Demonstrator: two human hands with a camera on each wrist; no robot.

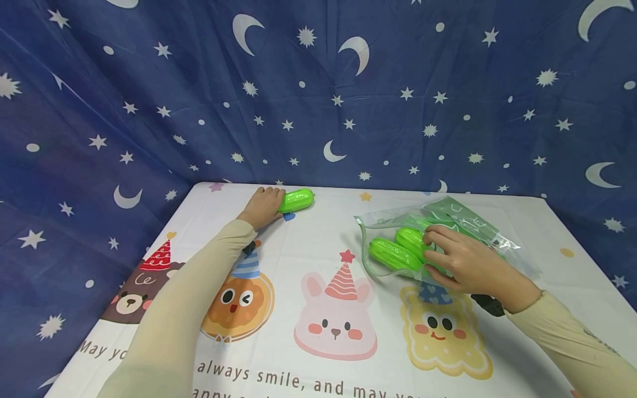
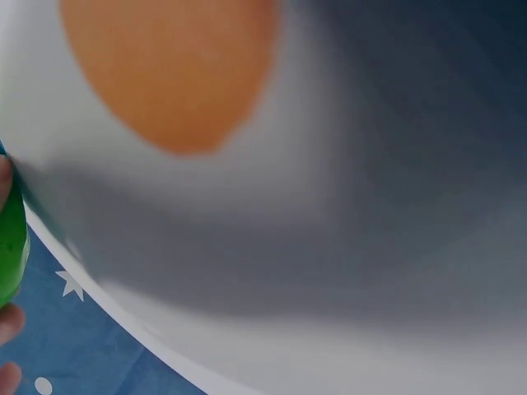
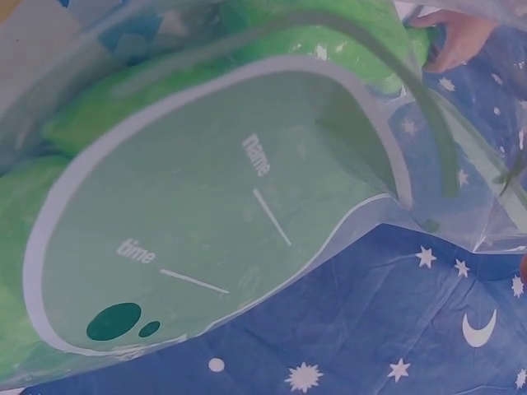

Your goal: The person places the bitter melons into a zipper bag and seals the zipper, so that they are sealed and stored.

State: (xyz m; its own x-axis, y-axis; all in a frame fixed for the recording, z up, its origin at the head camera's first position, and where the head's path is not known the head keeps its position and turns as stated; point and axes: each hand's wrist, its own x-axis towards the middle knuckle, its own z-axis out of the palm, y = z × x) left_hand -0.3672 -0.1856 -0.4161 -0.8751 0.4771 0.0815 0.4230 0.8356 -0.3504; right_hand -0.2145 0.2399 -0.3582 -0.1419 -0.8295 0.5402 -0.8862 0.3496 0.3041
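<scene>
At the back left of the table, my left hand (image 1: 263, 205) grips one end of a bright green toy cucumber (image 1: 298, 200). The left wrist view catches only part of this cucumber (image 2: 11, 239) and some fingertips at its left edge. On the right, my right hand (image 1: 463, 261) has its fingers curled at the mouth of a clear zip bag (image 1: 517, 260) and pinches its film. Two green cucumbers (image 1: 393, 254) lie in the bag's mouth, pointing left; more green shows farther inside. In the right wrist view, the bag's green label (image 3: 214, 197) covers much of the cucumbers.
A white tablecloth (image 1: 318, 249) with cartoon prints covers the table. Behind and to the left hangs a dark blue curtain (image 1: 318, 99) with moons and stars, close to the table's back edge.
</scene>
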